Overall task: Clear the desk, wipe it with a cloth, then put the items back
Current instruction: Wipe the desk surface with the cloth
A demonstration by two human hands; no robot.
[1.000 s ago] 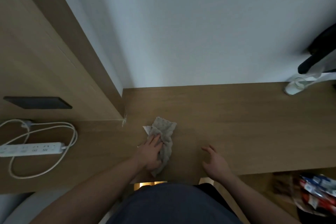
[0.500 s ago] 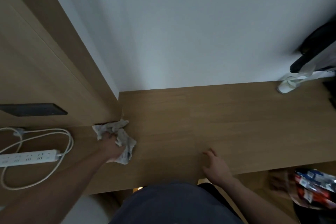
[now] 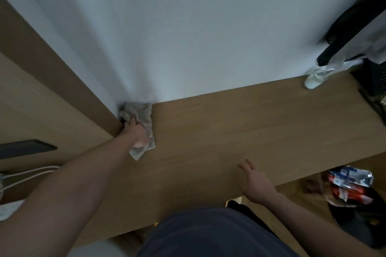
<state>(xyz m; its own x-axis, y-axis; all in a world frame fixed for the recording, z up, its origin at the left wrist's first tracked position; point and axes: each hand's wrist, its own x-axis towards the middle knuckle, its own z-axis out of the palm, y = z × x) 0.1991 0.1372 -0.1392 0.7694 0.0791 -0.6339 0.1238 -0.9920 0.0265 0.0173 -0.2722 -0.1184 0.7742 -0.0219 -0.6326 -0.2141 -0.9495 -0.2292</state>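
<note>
A crumpled grey cloth [image 3: 139, 113] lies in the back left corner of the wooden desk [image 3: 240, 131], against the white wall and the wooden side panel. My left hand [image 3: 136, 133] reaches far forward and holds the cloth down on the desk, fingers bunched into it. My right hand [image 3: 255, 185] rests at the desk's front edge with fingers spread, holding nothing.
A glass with white contents [image 3: 313, 80] stands at the back right near dark items [image 3: 373, 87]. A bin with colourful wrappers [image 3: 351, 188] sits below the desk's right side. On the left surface lie a white cable [image 3: 27, 173] and a flat black slab [image 3: 27, 148].
My left hand has swept the cloth from the desk's front left area back into the far corner by the wall. My right hand has stayed at the front edge.
</note>
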